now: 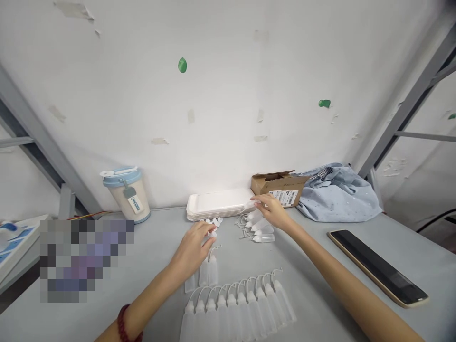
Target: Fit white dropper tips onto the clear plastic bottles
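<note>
Pinched in the right hand's [272,210] thumb and fingers is a small translucent squeeze bottle [248,205], above the loose bottles [264,237] at the far middle, just in front of the cardboard box [278,186]. Curled fingers of the left hand [192,244] hover by the white caps [218,221]; whether they close on one cannot be told. Judging by the pose, the step in hand is picking out a bottle and a cap together, and the next move calls for a light, steady pinch clear of the tangled tethers. Near the middle, a row of bottles [242,311] lies side by side, cloudy and slim, each with a thin tether curving off its neck.
</note>
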Demonstrator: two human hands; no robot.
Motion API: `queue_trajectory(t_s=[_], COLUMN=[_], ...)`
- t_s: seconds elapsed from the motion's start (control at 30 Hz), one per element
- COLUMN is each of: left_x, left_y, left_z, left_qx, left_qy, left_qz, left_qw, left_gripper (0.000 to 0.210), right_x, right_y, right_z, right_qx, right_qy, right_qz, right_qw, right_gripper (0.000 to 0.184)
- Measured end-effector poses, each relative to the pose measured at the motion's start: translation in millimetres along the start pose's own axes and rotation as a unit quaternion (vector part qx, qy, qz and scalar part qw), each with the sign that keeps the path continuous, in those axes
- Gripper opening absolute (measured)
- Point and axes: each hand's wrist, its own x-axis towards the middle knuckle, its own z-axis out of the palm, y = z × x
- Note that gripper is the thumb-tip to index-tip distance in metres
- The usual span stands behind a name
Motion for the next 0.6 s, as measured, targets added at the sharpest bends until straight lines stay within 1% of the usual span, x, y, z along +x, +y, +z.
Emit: queue_trajectory(t_s=[0.07, 0.13, 0.2, 0.27, 0.3, 0.37, 0.4, 0.43, 0.47, 0.53, 0.6], left_x=[-13, -23, -28, -29, -29, -28, -28, -28, -29, -30, -31], left_y=[-1, -2, -2, -3, -3, -4, -4, -4, -3, -2, 1], left_z=[-5.2, -9.1, -11.4, -12.5, -12.8, -13.2, -13.6, -14.0, -14.5, -15.3, -15.5], left_qx=[-0.021, -0.043, -0.055, -0.056, -0.055, -0.055, -0.054, -0.052, -0.046, -0.028, -0.011], left_qy=[0.055, 0.107, 0.134, 0.150, 0.159, 0.171, 0.173, 0.175, 0.178, 0.185, 0.191], left_qz=[-0.024, -0.053, -0.078, -0.092, -0.093, -0.087, -0.079, -0.067, -0.054, -0.024, 0.006], left_qw=[0.998, 0.992, 0.986, 0.983, 0.981, 0.980, 0.980, 0.981, 0.982, 0.982, 0.982], left_gripper=[0.023, 0.021, 0.021, 0.021, 0.021, 0.020, 0.019, 0.018, 0.017, 0.016, 0.016], right_x=[-3, -9, -17, -26, -31, -41, -46, -49, -52, -56, -57], right_y=[-2, -12, -33, -59, -73, -97, -106, -113, -116, -118, -117], right_z=[-1, -2, -3, -3, -3, -3, -3, -4, -4, -3, -1], right_qx=[-0.026, -0.048, -0.059, -0.056, -0.047, 0.003, 0.031, 0.059, 0.083, 0.110, 0.113], right_qy=[0.018, 0.037, 0.040, 0.017, -0.010, -0.133, -0.197, -0.262, -0.305, -0.349, -0.355], right_qz=[-0.003, -0.011, -0.029, -0.059, -0.082, -0.128, -0.132, -0.141, -0.146, -0.146, -0.140], right_qw=[0.999, 0.998, 0.997, 0.997, 0.995, 0.983, 0.971, 0.953, 0.937, 0.919, 0.918], right_gripper=[0.023, 0.024, 0.025, 0.024, 0.023, 0.023, 0.023, 0.024, 0.026, 0.030, 0.032])
